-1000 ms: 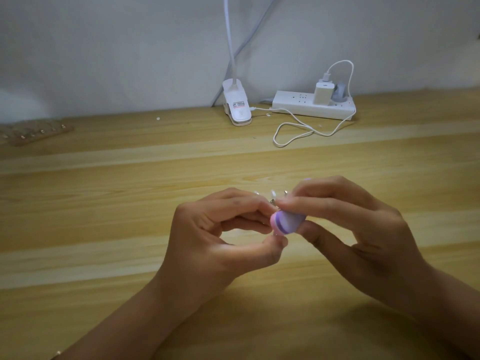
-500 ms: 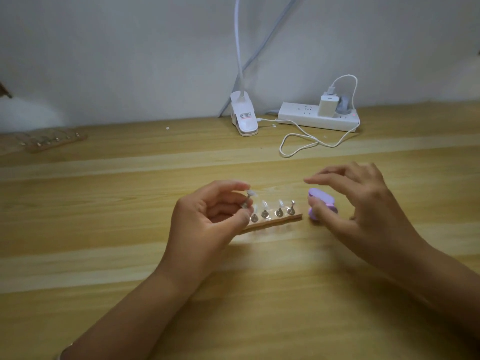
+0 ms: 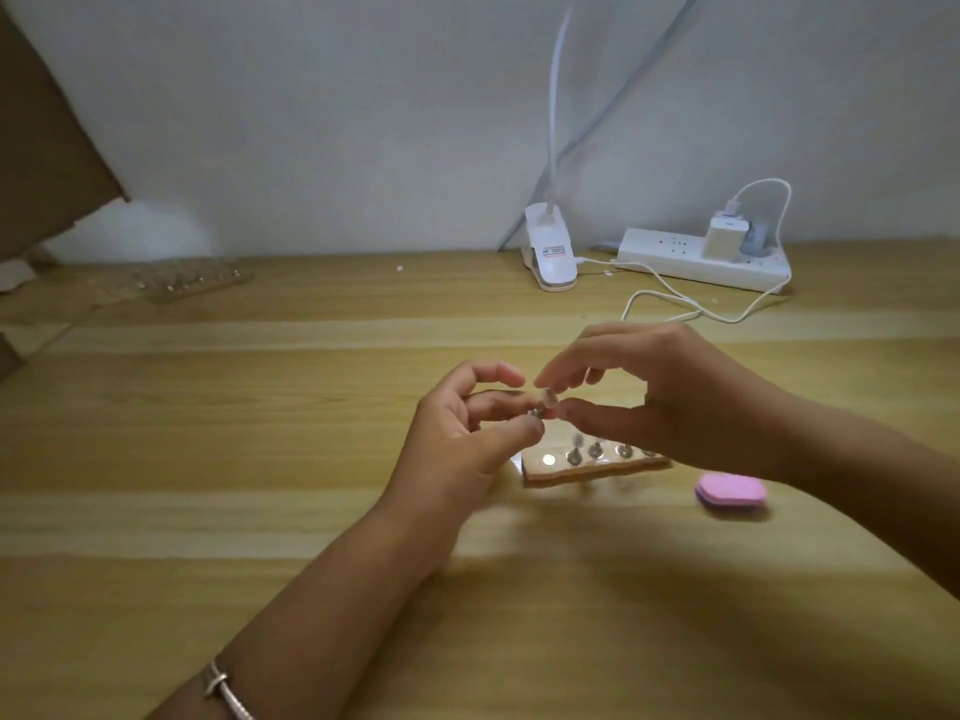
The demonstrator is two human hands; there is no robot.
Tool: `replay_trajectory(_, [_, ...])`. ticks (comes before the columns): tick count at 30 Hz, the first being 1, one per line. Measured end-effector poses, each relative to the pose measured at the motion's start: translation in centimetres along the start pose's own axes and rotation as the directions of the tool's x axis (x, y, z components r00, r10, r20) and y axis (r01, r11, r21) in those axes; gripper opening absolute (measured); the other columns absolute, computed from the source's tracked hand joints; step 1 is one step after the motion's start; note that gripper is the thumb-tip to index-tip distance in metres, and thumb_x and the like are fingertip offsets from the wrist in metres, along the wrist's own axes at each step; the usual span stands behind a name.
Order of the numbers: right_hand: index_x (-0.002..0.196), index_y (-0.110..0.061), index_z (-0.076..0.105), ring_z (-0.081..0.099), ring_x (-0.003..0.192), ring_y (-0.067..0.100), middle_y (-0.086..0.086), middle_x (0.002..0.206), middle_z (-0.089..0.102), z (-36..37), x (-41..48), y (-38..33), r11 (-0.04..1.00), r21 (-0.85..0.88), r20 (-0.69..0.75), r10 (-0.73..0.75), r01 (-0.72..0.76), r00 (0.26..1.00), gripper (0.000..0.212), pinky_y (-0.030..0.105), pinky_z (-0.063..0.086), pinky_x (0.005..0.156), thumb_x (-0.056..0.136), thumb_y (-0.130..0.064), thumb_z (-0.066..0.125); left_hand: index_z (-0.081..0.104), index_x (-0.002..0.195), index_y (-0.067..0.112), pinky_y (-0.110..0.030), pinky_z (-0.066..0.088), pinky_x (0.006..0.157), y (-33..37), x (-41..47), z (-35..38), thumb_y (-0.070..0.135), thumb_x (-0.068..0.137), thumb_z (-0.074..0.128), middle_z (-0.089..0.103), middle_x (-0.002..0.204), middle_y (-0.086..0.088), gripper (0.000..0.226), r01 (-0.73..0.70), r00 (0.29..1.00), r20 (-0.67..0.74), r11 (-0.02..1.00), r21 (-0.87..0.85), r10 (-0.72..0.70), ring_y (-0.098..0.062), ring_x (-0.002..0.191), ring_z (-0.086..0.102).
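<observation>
Pinching a small silver metal peg with clear tip (image 3: 543,405), held just above the left end of the tan wooden peg strip (image 3: 571,475): left hand (image 3: 467,431) grips its base, right hand (image 3: 654,402) its tip. Likely fault: tugging loosens either pinch, dropping the peg onto the strip.

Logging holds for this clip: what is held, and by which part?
Left hand pinches a small metal peg by its base; right hand pinches its clear tip.

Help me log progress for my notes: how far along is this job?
Done: pink block lies aside on the table. In hand: left hand and right hand pinch one tipped stand, off the wooden strip, whose end spot is bare. Left: at least three stands wait there.
</observation>
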State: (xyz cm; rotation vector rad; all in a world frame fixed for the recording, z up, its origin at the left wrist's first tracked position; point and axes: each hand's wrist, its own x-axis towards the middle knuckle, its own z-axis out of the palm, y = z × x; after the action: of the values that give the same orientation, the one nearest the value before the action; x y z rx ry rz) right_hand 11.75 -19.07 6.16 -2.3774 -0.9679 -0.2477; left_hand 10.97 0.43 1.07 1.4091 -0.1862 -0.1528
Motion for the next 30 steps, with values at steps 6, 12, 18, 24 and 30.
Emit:
replay_trajectory(6, [0.100,-0.016,0.079,0.060,0.085,0.009,-0.005,0.089,0.071,0.1,0.8,0.5,0.998,-0.024,0.125,0.063,-0.060,0.990,0.019,0.023,0.049,0.079,0.081,-0.011,0.082,0.059,0.102,0.042,-0.034,0.046,0.092,-0.3,0.0,-0.2,0.048,0.060,0.071,0.059,0.098,0.026,0.044,-0.062,0.996,0.002,0.669,0.740,0.090,0.001,0.092,0.053])
replay_trajectory(12, [0.107,-0.021,0.076,0.051,0.096,0.003,-0.008,0.106,0.066,1.2,1.0,0.6,0.995,-0.072,0.255,0.087,-0.071,0.963,0.023,0.012,0.040,0.079,0.084,-0.020,0.079,0.050,0.094,0.048,-0.025,0.021,0.080,-1.0,0.3,-0.3,0.073,0.060,0.044,0.045,0.090,0.025,0.043,-0.116,0.991,0.082,0.373,0.921,0.108,-0.001,0.094,0.035])
replay_trajectory(18, [0.113,-0.026,0.072,0.049,0.104,0.006,-0.011,0.110,0.062,1.6,0.6,0.9,0.989,-0.147,0.266,0.075,-0.036,0.961,0.027,0.023,0.044,0.084,0.087,-0.031,0.074,0.052,0.084,0.044,-0.025,0.019,0.075,-1.4,0.4,-0.6,0.065,0.068,0.048,0.052,0.085,0.021,0.027,-0.167,0.982,0.111,0.416,0.894,0.155,-0.002,0.089,0.039])
replay_trajectory(24, [0.115,-0.023,0.071,0.057,0.094,0.017,-0.011,0.099,0.065,0.2,-2.1,2.5,0.953,-0.287,0.179,0.152,-0.096,0.972,0.048,0.028,0.040,0.084,0.077,-0.052,0.069,0.056,0.081,0.042,-0.024,0.024,0.080,-1.6,0.6,-0.9,0.052,0.065,0.058,0.056,0.081,0.020,0.019,-0.156,0.981,0.084,0.462,0.873,0.173,-0.001,0.088,0.044])
replay_trajectory(30, [0.090,-0.030,0.067,0.051,0.089,0.013,-0.019,0.083,0.058,1.1,-3.3,3.9,0.933,-0.315,0.151,0.232,-0.176,0.961,0.019,0.029,0.032,0.086,0.078,-0.044,0.069,0.054,0.090,0.042,-0.023,0.024,0.082,-1.4,0.8,-1.3,0.039,0.077,0.066,0.051,0.080,0.022,0.019,-0.105,0.980,0.022,0.416,0.903,0.200,-0.003,0.089,0.042])
